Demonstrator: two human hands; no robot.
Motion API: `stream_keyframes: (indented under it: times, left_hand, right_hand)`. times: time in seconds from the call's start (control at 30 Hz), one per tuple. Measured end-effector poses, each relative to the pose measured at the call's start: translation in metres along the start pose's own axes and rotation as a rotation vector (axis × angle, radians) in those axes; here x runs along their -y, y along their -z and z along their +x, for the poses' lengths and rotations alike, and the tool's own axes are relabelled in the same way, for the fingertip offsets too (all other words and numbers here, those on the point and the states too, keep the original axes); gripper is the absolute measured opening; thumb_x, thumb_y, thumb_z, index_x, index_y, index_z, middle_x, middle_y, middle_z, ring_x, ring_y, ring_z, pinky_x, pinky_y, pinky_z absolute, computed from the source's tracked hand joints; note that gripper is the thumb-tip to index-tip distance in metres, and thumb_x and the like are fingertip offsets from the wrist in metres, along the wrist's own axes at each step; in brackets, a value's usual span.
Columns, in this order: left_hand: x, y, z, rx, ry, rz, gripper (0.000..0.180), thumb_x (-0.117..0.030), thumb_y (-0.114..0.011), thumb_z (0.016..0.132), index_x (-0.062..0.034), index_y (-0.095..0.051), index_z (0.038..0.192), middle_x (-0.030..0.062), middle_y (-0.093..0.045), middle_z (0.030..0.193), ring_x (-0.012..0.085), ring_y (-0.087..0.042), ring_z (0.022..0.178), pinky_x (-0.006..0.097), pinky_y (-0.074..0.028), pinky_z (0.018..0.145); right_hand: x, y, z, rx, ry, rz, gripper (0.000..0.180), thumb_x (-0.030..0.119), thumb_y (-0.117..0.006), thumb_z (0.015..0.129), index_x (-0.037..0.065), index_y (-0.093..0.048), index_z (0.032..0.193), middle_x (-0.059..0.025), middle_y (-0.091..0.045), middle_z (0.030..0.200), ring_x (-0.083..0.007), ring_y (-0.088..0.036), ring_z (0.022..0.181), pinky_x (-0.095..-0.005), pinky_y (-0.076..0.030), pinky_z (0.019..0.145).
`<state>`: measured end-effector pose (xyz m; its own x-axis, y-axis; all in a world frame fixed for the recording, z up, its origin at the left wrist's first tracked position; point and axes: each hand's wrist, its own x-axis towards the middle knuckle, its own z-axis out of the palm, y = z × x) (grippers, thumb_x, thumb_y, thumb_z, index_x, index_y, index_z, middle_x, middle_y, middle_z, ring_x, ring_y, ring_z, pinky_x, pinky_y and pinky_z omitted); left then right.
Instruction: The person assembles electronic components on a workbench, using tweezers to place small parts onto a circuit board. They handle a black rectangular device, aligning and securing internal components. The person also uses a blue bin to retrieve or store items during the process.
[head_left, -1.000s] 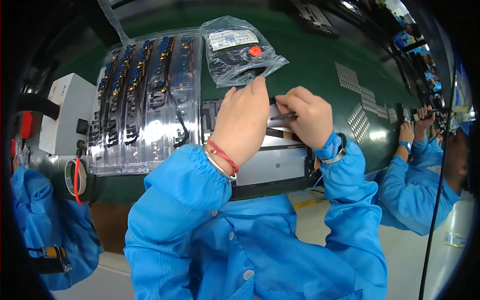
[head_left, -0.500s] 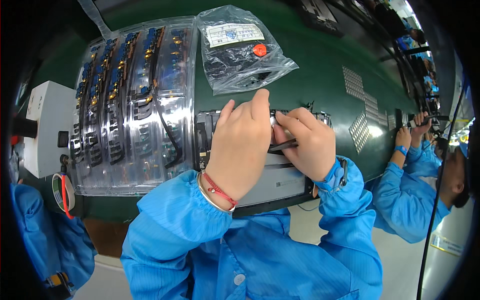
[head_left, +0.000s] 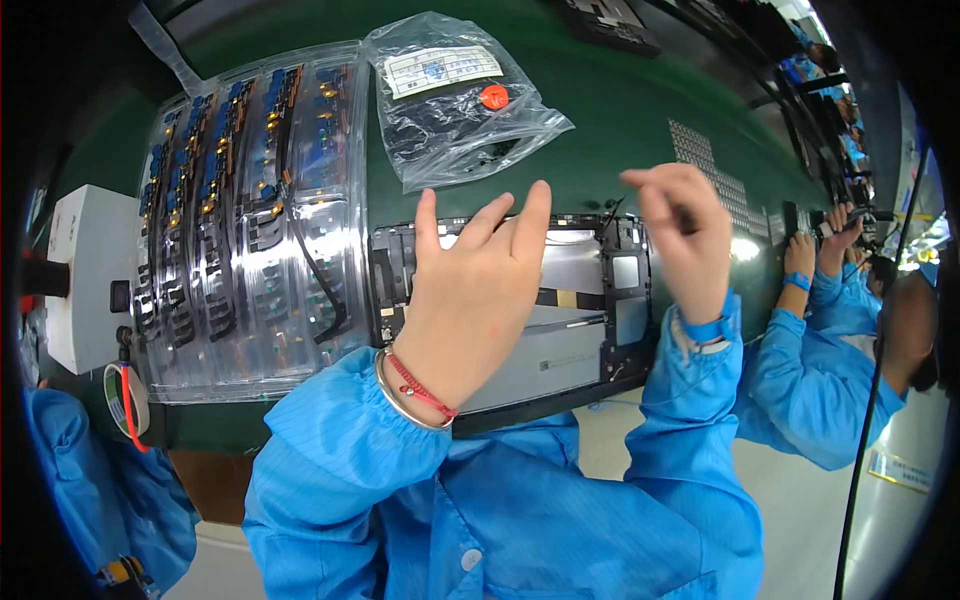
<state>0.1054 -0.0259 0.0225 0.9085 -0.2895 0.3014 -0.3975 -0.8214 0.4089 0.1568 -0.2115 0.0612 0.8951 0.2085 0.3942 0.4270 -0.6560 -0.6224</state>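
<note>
An opened tablet-like device [head_left: 570,345] with silver battery panels and a black frame lies flat before me. A black flat cable [head_left: 590,300] with a tan patch runs across its middle. My left hand [head_left: 470,285] rests over the device's left part with its fingers spread, hiding what is beneath. Raised above the right end of the device, my right hand [head_left: 688,240] has curled fingers, with the index finger extending leftward. Something dark shows inside the curl, too unclear to name. A thin black piece [head_left: 612,210] sticks up at the device's far edge.
Clear plastic trays [head_left: 250,330] of flex cables stand to the left, beside a white box [head_left: 95,280] and a tape roll [head_left: 125,395]. A clear bag [head_left: 460,100] lies beyond the device. Silver dotted sheets [head_left: 735,185] lie farther right, near a co-worker's arms [head_left: 795,290].
My right hand has lifted off the device and moved right, uncovering the black cable and panels. My left hand stays over the device, its fingers more spread. The whole view has shifted slightly.
</note>
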Motion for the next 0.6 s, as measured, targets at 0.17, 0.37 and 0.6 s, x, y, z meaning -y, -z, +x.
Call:
stream_keyframes:
  times: [0.17, 0.37, 0.6]
  left_hand:
    - [-0.008, 0.003, -0.006, 0.023, -0.098, 0.097, 0.064, -0.023, -0.061, 0.070, -0.0067, -0.037, 0.126, 0.0025, -0.052, 0.114, 0.0183, -0.045, 0.110, 0.059, -0.020, 0.095]
    - [-0.005, 0.001, -0.010, 0.005, -0.111, 0.101, 0.064, -0.024, -0.060, 0.070, -0.0067, -0.036, 0.126, 0.0018, -0.051, 0.116, 0.0182, -0.042, 0.113, 0.062, -0.018, 0.093]
    - [-0.003, 0.008, -0.007, 0.040, -0.086, 0.021, 0.060, -0.018, -0.057, 0.069, -0.0063, -0.038, 0.125, 0.0018, -0.051, 0.115, 0.0193, -0.045, 0.110, 0.063, -0.017, 0.093]
  right_hand:
    - [-0.023, 0.011, 0.025, 0.253, -0.218, -0.261, 0.023, 0.021, -0.057, 0.078, -0.001, -0.061, 0.084, -0.0071, -0.058, 0.064, -0.0125, -0.056, 0.060, -0.0256, -0.041, 0.053]
    - [-0.055, 0.006, 0.034, 0.549, -0.371, -0.003, 0.029, 0.024, -0.060, 0.077, -0.002, -0.061, 0.088, -0.0064, -0.059, 0.067, -0.0120, -0.057, 0.063, -0.0232, -0.043, 0.057]
    - [-0.037, 0.020, 0.017, 0.412, -0.333, 0.190, 0.024, 0.013, -0.060, 0.076, 0.001, -0.061, 0.097, -0.0026, -0.060, 0.072, -0.0074, -0.053, 0.070, -0.0200, -0.042, 0.063]
